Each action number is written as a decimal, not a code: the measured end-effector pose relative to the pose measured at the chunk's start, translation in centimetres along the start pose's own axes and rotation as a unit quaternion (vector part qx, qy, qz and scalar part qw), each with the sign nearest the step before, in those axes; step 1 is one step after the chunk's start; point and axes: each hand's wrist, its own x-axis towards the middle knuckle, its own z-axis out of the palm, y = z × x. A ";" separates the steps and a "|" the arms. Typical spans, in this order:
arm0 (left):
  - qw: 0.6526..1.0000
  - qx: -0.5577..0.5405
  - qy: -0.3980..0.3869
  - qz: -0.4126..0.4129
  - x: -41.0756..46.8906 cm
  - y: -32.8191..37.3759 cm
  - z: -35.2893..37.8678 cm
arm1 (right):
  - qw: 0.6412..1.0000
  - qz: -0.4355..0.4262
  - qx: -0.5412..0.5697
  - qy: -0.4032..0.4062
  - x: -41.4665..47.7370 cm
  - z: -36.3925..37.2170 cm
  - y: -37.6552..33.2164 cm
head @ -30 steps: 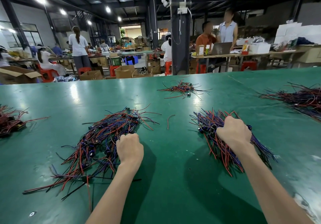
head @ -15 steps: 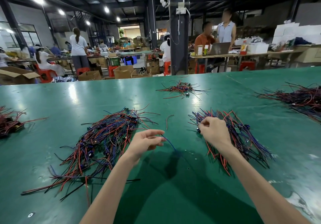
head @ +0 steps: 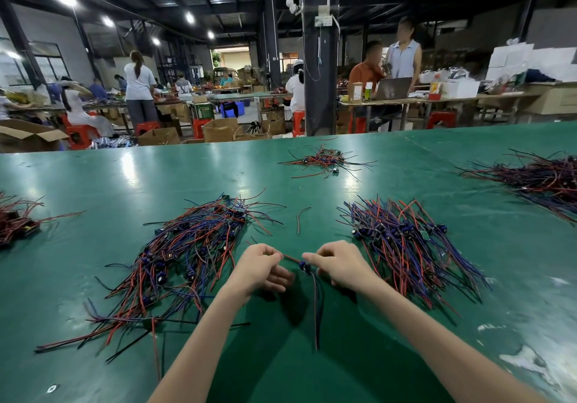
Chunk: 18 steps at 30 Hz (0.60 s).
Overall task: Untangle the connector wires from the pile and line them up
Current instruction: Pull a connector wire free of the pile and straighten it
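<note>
L hand (head: 262, 266), R hand (head: 338, 265) pinch wire (head: 316, 302), btwn piles (head: 187, 255)

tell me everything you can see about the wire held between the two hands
The connector wire has a small dark blue connector body, a thin red lead running up-left into the left hand, which pinches it, and dark leads hanging down toward the green table. I cannot tell if their ends touch it. The right hand pinches it beside the body. The insulation looks like plastic.
</note>
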 end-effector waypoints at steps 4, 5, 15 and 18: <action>0.999 0.001 0.034 -0.001 0.7 -0.5 -0.2 | 0.993 -0.054 -0.106 0.025 -0.4 1.5 -0.3; 0.999 0.003 0.038 0.001 0.8 -0.6 -0.1 | 0.989 -0.061 -0.133 0.026 -0.4 1.8 -0.3; 0.998 0.003 0.036 0.046 0.7 -0.9 0.1 | 0.998 -0.039 0.042 0.013 -0.6 1.3 -0.9; 0.998 -0.043 0.017 0.047 0.4 -0.6 0.3 | 0.993 -0.042 0.113 0.005 -1.0 1.6 -1.1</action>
